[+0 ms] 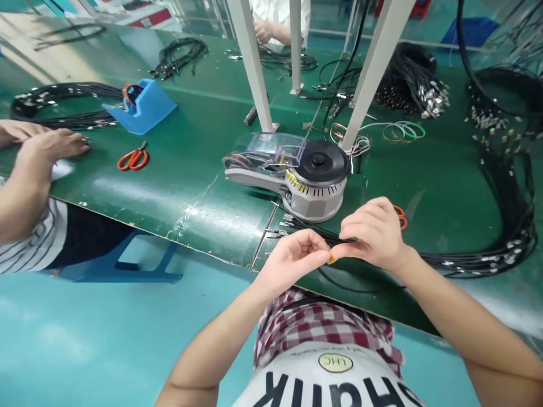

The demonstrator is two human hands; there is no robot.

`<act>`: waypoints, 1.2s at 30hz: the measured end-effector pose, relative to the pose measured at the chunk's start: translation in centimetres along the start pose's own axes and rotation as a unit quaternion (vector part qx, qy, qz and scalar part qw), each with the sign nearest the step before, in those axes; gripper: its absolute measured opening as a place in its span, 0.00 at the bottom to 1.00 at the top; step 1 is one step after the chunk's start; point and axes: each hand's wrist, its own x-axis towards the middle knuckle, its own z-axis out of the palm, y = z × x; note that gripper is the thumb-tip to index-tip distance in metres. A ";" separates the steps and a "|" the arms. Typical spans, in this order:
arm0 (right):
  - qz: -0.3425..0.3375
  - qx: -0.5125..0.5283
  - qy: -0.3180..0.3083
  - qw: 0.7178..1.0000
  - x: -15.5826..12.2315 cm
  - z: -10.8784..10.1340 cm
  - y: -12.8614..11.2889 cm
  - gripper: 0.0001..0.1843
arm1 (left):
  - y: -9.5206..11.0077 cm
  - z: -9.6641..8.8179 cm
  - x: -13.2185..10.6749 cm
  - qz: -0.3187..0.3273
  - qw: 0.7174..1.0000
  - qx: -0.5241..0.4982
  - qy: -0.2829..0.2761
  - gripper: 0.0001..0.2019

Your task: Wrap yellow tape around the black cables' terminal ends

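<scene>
Over the table's front edge, my left hand (298, 255) is closed in a pinch, with a small piece of orange tape (331, 258) at its thumb tip. My right hand (375, 234) meets it there, its thumb against the tape and its other fingers curled; what lies inside them is hidden. Just below the hands a thin black cable (360, 291) curves along the table edge. Behind them lies a bundle of black cables (449, 263) with metal ends, running to the right. A round tape dispenser (316, 178) with a black turntable stands beyond my hands.
Orange-handled scissors (399, 217) lie partly hidden behind my right hand. Grey posts (254, 68) rise from the green table (190, 147). A co-worker's hands (46, 144) rest at left, near other scissors (134, 158) and a blue tape holder (146, 107). Another person (280, 22) sits opposite.
</scene>
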 end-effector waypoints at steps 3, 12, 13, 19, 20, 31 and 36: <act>0.001 -0.002 -0.011 1.000 -0.9 -0.2 0.1 0.18 | -0.4 1.0 -0.2 0.000 0.999 0.021 0.045 0.08; 0.161 0.110 -0.034 0.980 -3.6 0.2 -1.2 0.07 | -2.2 2.5 -1.2 0.066 0.974 0.096 0.195 0.06; 0.227 0.151 -0.022 0.962 -3.7 0.2 -1.8 0.06 | -2.5 2.6 -1.3 0.080 0.967 0.112 0.215 0.06; 0.428 0.392 -0.006 0.814 -3.0 0.6 -6.2 0.14 | -3.9 3.0 -1.6 0.198 0.899 0.282 0.272 0.02; 0.432 0.406 -0.006 0.805 -2.8 0.8 -6.6 0.17 | -4.1 3.1 -1.6 0.212 0.889 0.302 0.273 0.02; 0.446 0.370 0.040 0.814 -2.8 1.7 -7.4 0.03 | -4.0 3.3 -1.9 0.174 0.901 0.293 0.269 0.01; 0.434 0.294 0.016 0.851 -3.2 1.4 -7.0 0.05 | -4.4 2.4 -2.0 0.160 0.893 0.295 0.301 0.05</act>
